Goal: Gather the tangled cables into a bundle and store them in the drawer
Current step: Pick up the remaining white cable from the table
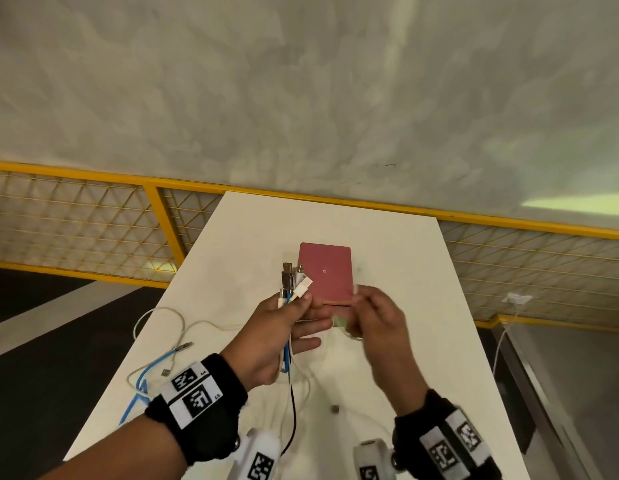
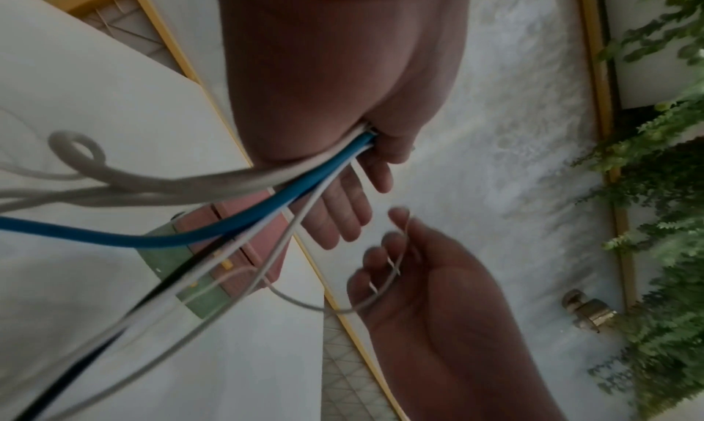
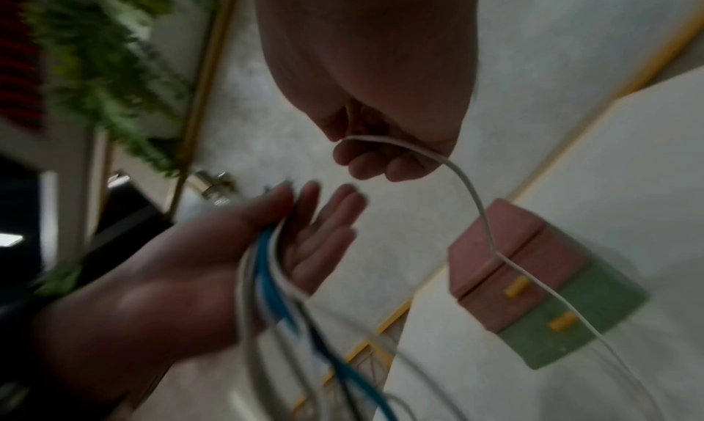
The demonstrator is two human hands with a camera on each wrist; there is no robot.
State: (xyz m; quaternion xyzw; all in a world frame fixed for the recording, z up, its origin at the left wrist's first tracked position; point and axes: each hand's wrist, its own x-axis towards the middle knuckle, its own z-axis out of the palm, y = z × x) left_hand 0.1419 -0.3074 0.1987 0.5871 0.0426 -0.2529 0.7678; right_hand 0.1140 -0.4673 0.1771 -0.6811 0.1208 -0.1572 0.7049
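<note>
The cables (image 1: 294, 289) are gathered by their plug ends, pinched in the left hand (image 1: 280, 327); one thin white cable (image 3: 472, 192) is held in the curled right hand (image 1: 377, 327). Long tails are left trailing on the table (image 1: 387, 237), and the small drawer box (image 1: 327, 271) appears closed, so bundling and storing are judged unfinished.

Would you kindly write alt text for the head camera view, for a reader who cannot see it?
The left hand pinches the plug ends of several cables above a white table, while the right hand holds a thin white cable beside it. A small pink drawer box stands behind them; more cable lies looped at left.
</note>
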